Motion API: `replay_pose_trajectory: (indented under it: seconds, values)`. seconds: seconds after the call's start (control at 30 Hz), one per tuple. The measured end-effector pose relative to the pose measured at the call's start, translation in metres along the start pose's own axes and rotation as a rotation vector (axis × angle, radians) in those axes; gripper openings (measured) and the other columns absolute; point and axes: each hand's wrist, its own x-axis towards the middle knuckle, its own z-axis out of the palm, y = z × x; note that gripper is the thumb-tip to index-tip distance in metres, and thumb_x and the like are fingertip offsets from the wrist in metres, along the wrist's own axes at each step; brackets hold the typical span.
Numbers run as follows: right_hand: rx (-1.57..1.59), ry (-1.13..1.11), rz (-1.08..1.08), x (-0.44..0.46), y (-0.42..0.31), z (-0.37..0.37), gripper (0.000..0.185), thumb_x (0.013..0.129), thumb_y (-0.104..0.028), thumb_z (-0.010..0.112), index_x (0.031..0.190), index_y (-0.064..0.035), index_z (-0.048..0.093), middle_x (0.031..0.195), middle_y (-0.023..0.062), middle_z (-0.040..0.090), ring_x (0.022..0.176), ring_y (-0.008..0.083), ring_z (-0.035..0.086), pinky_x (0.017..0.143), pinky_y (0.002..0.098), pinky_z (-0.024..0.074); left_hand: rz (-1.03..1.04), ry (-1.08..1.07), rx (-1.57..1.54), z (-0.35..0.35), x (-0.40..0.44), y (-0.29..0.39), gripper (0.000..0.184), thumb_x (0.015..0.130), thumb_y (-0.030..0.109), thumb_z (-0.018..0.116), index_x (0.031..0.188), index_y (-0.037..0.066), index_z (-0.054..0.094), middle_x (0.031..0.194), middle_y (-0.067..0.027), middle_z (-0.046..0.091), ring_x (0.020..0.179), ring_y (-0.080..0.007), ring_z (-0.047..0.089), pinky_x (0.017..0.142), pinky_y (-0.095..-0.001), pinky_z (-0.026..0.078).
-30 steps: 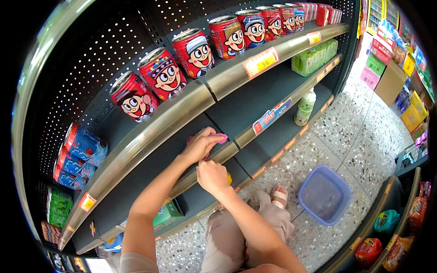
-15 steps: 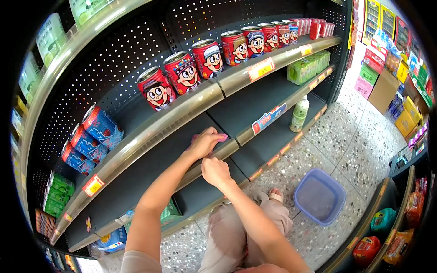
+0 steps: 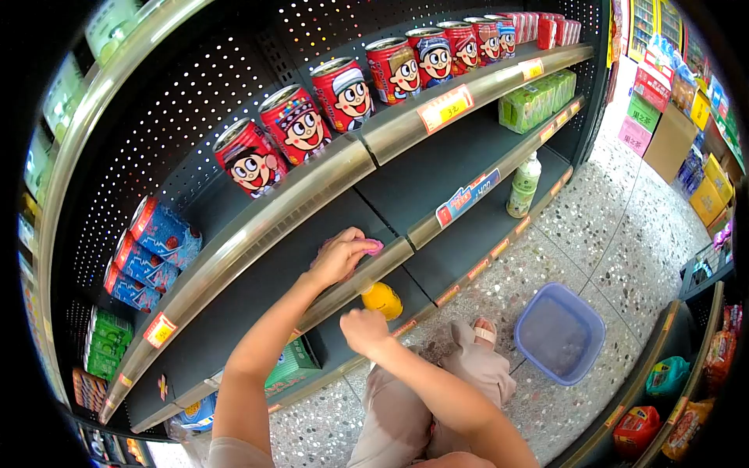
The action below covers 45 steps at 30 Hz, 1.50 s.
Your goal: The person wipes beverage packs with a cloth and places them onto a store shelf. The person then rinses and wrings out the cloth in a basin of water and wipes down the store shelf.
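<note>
My left hand [image 3: 341,256] presses a pink cloth [image 3: 373,246] onto the dark middle shelf [image 3: 289,273], near its front rail, with its fingers closed over it. Lower and to the right, my right hand [image 3: 363,331] hangs in front of the shelves as a fist; whatever it may hold is hidden. Just behind it a yellow bottle [image 3: 383,300] shows on the lower shelf. Red cartoon cans [image 3: 303,123] stand in a row on the shelf above.
Blue cans [image 3: 146,257] lie at the left. A white-green bottle [image 3: 523,186] stands on the lower shelf at the right, below green packs [image 3: 537,101]. A purple basin [image 3: 559,334] sits on the speckled floor. Another shelf rack [image 3: 655,382] borders the lower right.
My right hand has moved down, away from the shelf rail and my left hand, uncovering the yellow bottle. My left hand has shifted slightly with the cloth. The view has also tilted.
</note>
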Motion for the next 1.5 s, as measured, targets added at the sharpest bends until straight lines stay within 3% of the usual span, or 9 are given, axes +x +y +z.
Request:
replay_pose_trajectory:
  seconds: [0.13,0.23,0.33,0.47,0.67,0.8,1.0,1.27,1.5]
  values:
    - [0.031,-0.279,-0.094,-0.001,0.000,0.010,0.020,0.081,-0.011,0.057,0.085,-0.0103,0.077,0.091,0.0102,0.074,0.083,0.0268,0.072,0.066,0.0389,0.0565,-0.059,0.054,-0.009,0.007,0.008,0.001,0.025,0.087,0.009,0.065,0.109,0.018,0.071,0.101,-0.0083,0.058,0.095,-0.0286,0.061,0.080,-0.0383,0.049]
    - [0.044,-0.222,-0.056,0.007,-0.003,0.010,0.020,0.081,-0.011,0.057,0.083,-0.0098,0.077,0.090,0.0081,0.074,0.082,0.0257,0.072,0.065,0.0374,0.0557,-0.084,0.074,-0.014,0.007,0.016,0.003,0.027,0.086,0.006,0.064,0.111,0.014,0.071,0.100,-0.0101,0.058,0.093,-0.0285,0.061,0.079,-0.0374,0.049]
    - [0.110,-0.077,-0.065,0.011,-0.009,0.001,0.016,0.078,-0.007,0.058,0.077,-0.0062,0.073,0.084,0.0151,0.072,0.083,0.0285,0.072,0.068,0.0414,0.0559,-0.076,0.086,0.008,0.010,0.024,-0.002,0.027,0.086,0.004,0.064,0.112,0.012,0.070,0.100,-0.0111,0.058,0.092,-0.0288,0.060,0.080,-0.0370,0.049]
    - [0.159,-0.016,-0.142,0.019,-0.019,0.007,0.014,0.076,-0.007,0.058,0.075,-0.0057,0.072,0.079,0.0142,0.071,0.079,0.0286,0.071,0.067,0.0413,0.0560,-0.055,0.093,0.002,0.010,0.034,-0.002,0.027,0.087,0.003,0.063,0.111,0.010,0.070,0.099,-0.0117,0.059,0.092,-0.0297,0.060,0.080,-0.0368,0.048]
    - [0.203,0.174,-0.198,0.031,-0.014,-0.004,0.011,0.076,-0.009,0.059,0.078,-0.0035,0.069,0.078,0.0152,0.069,0.075,0.0316,0.070,0.066,0.0437,0.0558,-0.050,0.160,0.002,0.020,0.046,-0.010,0.020,0.087,0.008,0.066,0.104,0.014,0.073,0.095,-0.0095,0.059,0.091,-0.0292,0.060,0.078,-0.0366,0.049]
    - [0.209,0.287,-0.125,0.037,-0.004,-0.020,0.012,0.077,-0.008,0.056,0.080,-0.0007,0.066,0.082,0.0172,0.067,0.076,0.0344,0.069,0.068,0.0454,0.0556,-0.035,0.136,-0.001,0.019,0.045,-0.013,0.024,0.087,0.006,0.064,0.109,0.012,0.071,0.099,-0.0111,0.059,0.090,-0.0291,0.060,0.079,-0.0361,0.048]
    - [0.222,0.676,0.025,0.040,0.012,-0.024,0.010,0.083,-0.009,0.058,0.084,0.0006,0.061,0.089,0.0155,0.059,0.084,0.0323,0.063,0.068,0.0454,0.0544,-0.083,0.124,-0.001,0.022,0.044,-0.017,0.022,0.086,0.009,0.066,0.106,0.015,0.073,0.095,-0.0091,0.058,0.088,-0.0277,0.060,0.077,-0.0360,0.048]
    - [0.095,0.600,0.107,0.028,0.021,-0.027,0.015,0.082,-0.007,0.059,0.094,0.0018,0.063,0.096,0.0153,0.058,0.087,0.0324,0.063,0.076,0.0418,0.0538,-0.147,0.056,0.008,0.007,0.009,-0.007,0.029,0.087,0.006,0.064,0.113,0.016,0.071,0.097,-0.0096,0.058,0.090,-0.0279,0.060,0.078,-0.0353,0.049]
    - [0.096,0.641,0.100,0.027,0.022,-0.030,0.014,0.079,-0.006,0.060,0.091,0.0012,0.062,0.095,0.0147,0.058,0.087,0.0320,0.061,0.075,0.0426,0.0526,-0.141,0.053,0.018,0.001,-0.003,0.007,0.029,0.087,0.007,0.065,0.115,0.015,0.070,0.097,-0.0105,0.058,0.090,-0.0279,0.060,0.076,-0.0360,0.049]
